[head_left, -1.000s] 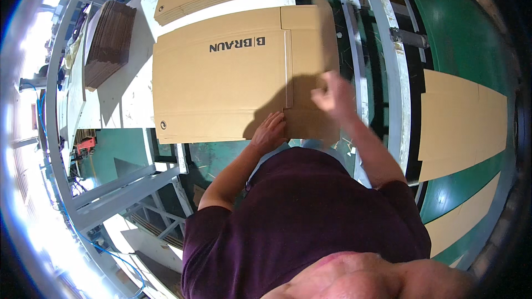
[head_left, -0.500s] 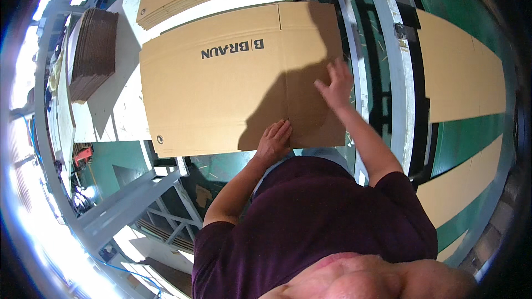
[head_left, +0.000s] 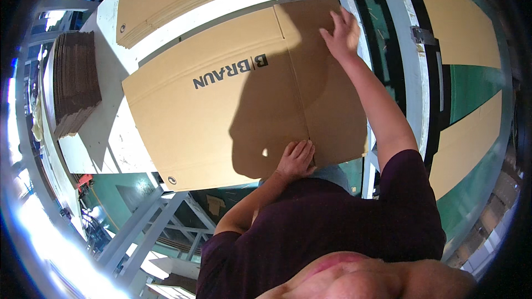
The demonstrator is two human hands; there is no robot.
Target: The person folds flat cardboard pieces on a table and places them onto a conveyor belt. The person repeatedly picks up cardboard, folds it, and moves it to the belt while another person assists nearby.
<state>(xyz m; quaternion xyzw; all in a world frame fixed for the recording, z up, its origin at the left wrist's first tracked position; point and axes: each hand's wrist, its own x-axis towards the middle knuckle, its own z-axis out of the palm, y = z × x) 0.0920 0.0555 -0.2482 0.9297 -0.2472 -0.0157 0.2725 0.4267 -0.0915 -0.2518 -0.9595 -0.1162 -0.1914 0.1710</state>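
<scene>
A flat brown cardboard box blank (head_left: 216,122) lies in front of me, with creases, short slots and dark upside-down print. A small round mark sits at its near left corner. My left hand (head_left: 298,158) rests on its near edge beside a slot, fingers close together and laid on the board; the thumb is hidden. Over the far right edge, my right hand (head_left: 344,32) is raised with its fingers apart, holding nothing. Whether it touches the board I cannot tell. My shadow covers the blank's right half.
Beyond the blank lies a stack of similar cardboard blanks (head_left: 183,8). A pile of folded brown cardboard (head_left: 76,80) stands at the left on the white tabletop (head_left: 119,127). Grey metal rails (head_left: 407,50) run along the right, with more cardboard sheets (head_left: 468,135) past them.
My right hand has moved away from me toward the far right corner. The left hand stays at the near edge by the slot. The whole view has shifted and turned somewhat.
</scene>
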